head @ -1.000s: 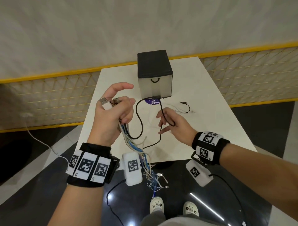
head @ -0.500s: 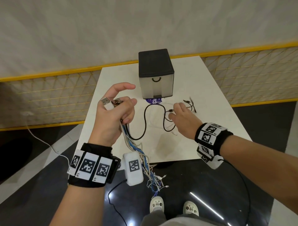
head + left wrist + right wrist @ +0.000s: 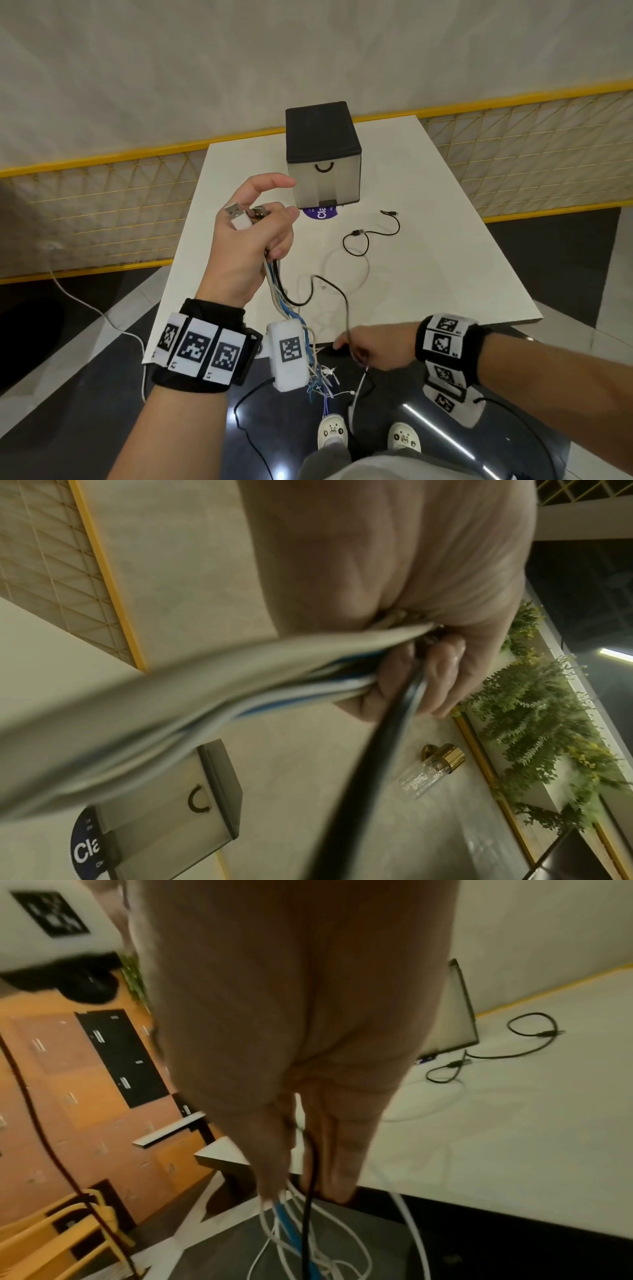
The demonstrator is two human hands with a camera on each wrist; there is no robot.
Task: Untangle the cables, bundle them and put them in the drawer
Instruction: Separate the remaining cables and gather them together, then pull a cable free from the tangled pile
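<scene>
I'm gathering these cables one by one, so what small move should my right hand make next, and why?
Probably draw the right hand further down along the black cable it pinches. That cable runs up into the bundle of cables gripped by the left hand, so it looks ready to be laid straight beside the other strands.
</scene>
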